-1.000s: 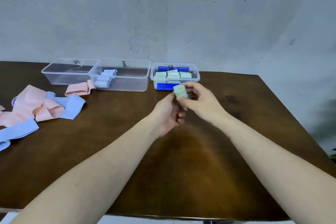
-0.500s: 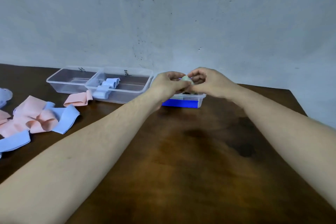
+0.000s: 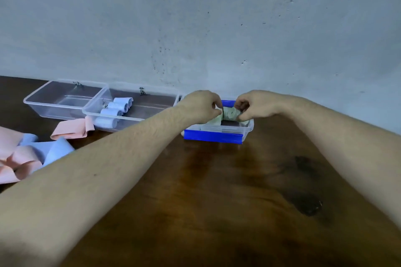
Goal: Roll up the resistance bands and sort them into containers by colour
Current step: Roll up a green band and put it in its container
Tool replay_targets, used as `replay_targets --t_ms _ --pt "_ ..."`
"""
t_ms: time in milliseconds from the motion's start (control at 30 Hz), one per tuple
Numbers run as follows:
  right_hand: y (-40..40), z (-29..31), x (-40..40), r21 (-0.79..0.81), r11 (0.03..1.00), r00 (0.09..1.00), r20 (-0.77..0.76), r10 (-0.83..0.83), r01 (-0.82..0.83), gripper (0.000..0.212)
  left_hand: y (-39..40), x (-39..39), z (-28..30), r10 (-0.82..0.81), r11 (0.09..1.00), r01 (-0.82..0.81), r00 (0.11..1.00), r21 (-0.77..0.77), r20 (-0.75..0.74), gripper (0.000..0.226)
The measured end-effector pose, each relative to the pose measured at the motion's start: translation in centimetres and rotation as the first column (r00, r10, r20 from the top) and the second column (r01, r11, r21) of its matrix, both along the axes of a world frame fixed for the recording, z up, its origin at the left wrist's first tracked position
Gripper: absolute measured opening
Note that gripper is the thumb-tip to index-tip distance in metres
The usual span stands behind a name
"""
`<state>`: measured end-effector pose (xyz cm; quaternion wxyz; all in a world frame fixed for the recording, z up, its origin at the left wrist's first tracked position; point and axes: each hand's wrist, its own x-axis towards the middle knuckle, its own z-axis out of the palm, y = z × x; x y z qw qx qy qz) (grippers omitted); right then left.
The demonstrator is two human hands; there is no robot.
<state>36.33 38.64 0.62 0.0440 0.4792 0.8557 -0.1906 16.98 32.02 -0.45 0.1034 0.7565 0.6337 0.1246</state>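
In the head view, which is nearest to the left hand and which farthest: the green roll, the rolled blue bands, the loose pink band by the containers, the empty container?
Nearest first from the left hand:
1. Green roll, in its grip, above the blue-taped container.
2. Rolled blue bands, to its left, in the middle container.
3. Loose pink band, lower left on the table.
4. Empty container, far left.

Three clear containers (image 3: 65, 102) stand in a row along the far side of the tabletop (image 3: 227, 191); four rolled blue bands (image 3: 117, 106) lie in the middle one; two hands (image 3: 201, 106) reach over the right one; loose pink and blue bands (image 3: 32, 156) at left overlap too much to count
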Motion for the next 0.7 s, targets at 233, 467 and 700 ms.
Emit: replay_targets --t_ms 233,467,700 --pt "0.9 -1.0 -2.4 -0.067 0.996 0.979 0.193 0.073 -0.062 0.037 1.3 -0.5 -0.4 -0.093 0.99 0.08 0.99 -0.113 -0.11 0.03" --pt "1.1 -1.6 -3.5 -0.047 0.994 0.933 0.344 0.108 -0.098 0.042 1.1 -0.5 -1.0 -0.091 0.989 0.085 0.995 -0.12 -0.05 0.028" --pt "0.8 -2.7 -3.8 0.116 0.977 0.91 0.396 0.122 -0.181 0.036 1.0 -0.4 -1.3 -0.078 0.987 0.077 0.997 -0.139 -0.001 0.027"
